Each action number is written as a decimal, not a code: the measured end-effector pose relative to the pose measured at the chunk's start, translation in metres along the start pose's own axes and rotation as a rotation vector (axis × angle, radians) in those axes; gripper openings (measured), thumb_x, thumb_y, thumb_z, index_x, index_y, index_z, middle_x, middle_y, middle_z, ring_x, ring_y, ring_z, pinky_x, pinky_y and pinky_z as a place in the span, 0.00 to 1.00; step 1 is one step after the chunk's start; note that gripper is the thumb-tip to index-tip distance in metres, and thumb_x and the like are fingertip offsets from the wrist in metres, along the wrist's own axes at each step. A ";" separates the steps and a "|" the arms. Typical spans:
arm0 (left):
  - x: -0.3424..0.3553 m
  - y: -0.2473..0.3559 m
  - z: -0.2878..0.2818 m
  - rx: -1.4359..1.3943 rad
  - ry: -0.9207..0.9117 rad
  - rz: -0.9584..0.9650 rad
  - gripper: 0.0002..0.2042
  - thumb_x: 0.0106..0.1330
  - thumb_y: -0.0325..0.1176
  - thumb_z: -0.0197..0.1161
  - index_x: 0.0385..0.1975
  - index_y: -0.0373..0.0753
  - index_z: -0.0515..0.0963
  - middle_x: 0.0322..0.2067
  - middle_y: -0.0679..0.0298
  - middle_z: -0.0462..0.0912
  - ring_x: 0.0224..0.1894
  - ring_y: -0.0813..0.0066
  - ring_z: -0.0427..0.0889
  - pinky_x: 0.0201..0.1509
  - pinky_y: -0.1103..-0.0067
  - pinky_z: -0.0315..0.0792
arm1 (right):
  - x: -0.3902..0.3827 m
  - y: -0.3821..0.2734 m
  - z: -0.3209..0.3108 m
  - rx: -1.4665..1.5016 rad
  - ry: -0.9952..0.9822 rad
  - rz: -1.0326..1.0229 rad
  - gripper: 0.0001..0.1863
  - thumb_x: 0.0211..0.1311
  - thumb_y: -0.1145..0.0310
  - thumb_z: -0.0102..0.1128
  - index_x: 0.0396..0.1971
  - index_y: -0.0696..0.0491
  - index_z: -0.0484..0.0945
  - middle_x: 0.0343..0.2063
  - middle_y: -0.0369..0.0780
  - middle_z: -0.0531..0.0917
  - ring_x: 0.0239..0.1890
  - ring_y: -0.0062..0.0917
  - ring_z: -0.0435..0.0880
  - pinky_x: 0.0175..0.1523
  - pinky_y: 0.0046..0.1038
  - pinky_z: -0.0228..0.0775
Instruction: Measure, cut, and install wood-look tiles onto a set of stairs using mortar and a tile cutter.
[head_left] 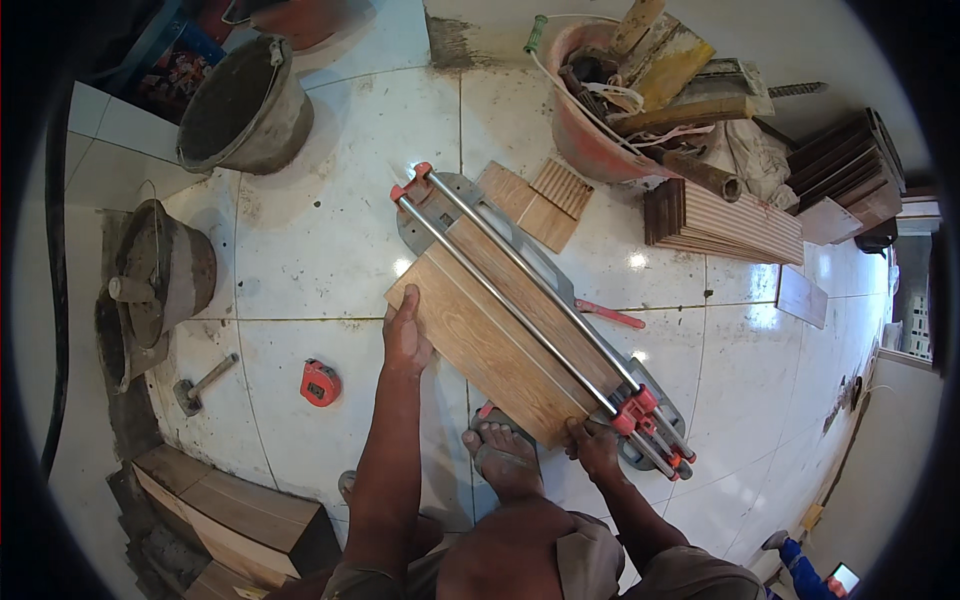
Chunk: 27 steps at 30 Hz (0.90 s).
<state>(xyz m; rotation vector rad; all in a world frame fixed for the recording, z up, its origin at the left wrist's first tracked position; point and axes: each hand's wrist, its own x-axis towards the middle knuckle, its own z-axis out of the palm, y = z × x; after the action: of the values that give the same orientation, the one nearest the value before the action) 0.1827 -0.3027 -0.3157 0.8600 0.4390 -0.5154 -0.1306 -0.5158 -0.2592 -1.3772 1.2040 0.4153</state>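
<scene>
The white-tiled floor (375, 130) carries one tile cutter (531, 278) mid-frame and one hammer (210, 377) at left. Left hand (405, 338) and right hand (597, 452) clamp one wood-look plank (480, 362).

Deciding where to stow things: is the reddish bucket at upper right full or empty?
Full: the reddish bucket is crammed with assorted worn gear, which sticks up well above it.

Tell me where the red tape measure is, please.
In the head view, the tape measure lies left of centre on white tiles, between the hammer and left forearm.
</scene>
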 end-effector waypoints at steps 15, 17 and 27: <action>0.010 -0.001 -0.011 0.141 0.056 -0.043 0.28 0.79 0.45 0.57 0.73 0.39 0.65 0.69 0.57 0.73 0.70 0.57 0.71 0.76 0.58 0.63 | -0.002 -0.001 0.003 -0.235 0.057 -0.123 0.27 0.76 0.46 0.54 0.38 0.57 0.86 0.27 0.49 0.86 0.32 0.42 0.87 0.44 0.41 0.76; 0.007 0.000 -0.007 0.160 0.036 -0.056 0.28 0.79 0.45 0.56 0.73 0.39 0.64 0.69 0.57 0.72 0.70 0.57 0.71 0.76 0.57 0.63 | -0.003 -0.007 0.001 -0.224 0.058 -0.136 0.26 0.76 0.47 0.55 0.38 0.57 0.86 0.27 0.50 0.86 0.33 0.44 0.87 0.44 0.42 0.76; 0.011 0.002 -0.013 0.035 0.034 -0.208 0.29 0.81 0.48 0.53 0.74 0.39 0.63 0.71 0.56 0.70 0.71 0.55 0.70 0.76 0.56 0.62 | -0.080 0.059 -0.131 -0.364 0.566 -0.535 0.12 0.73 0.65 0.61 0.35 0.58 0.81 0.31 0.46 0.83 0.34 0.39 0.82 0.41 0.38 0.74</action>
<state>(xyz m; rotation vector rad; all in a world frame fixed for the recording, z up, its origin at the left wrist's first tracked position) 0.1902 -0.2940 -0.3283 0.8628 0.5558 -0.7023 -0.2638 -0.5860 -0.1924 -2.1512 1.1669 -0.1616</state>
